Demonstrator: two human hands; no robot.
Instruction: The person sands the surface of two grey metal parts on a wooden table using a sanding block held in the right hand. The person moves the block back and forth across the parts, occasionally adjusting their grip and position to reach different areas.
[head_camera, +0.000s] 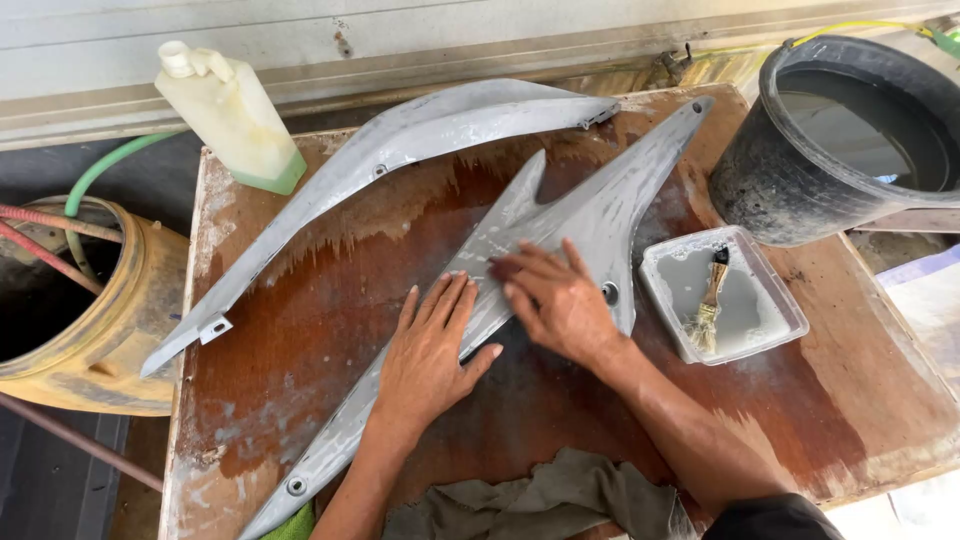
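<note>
**A:** Head view, looking straight down at a wet brown table (300, 330). Long grey panel (600, 215) lies diagonally across it, pointy forked shape, running from the near left corner up to the far right. Both hands are on its middle.

**B:** Gripping it or just resting?

**A:** Neither is clenched. Left hand (428, 352) lies flat, palm down, fingers spread over the panel's lower half. Right hand (553, 297) is flat too, fingers pointing left, pressed on the panel just beside the left one. Can't tell if there's anything under the right fingers.

**B:** What else is on there?

**A:** Second curved grey panel (400, 150) further back, apart from the first. Pale plastic bottle (232, 115) at the far left corner. Clear square tub (660, 265) with murky water and a small brush (710, 300) in it, just right of the right hand. Black bucket (770, 190) of water at the far right, yellowish drum (130, 330) off the left edge with a green hose (100, 170) going in. Dark rag (560, 500) lies at the near edge between the forearms.
</note>
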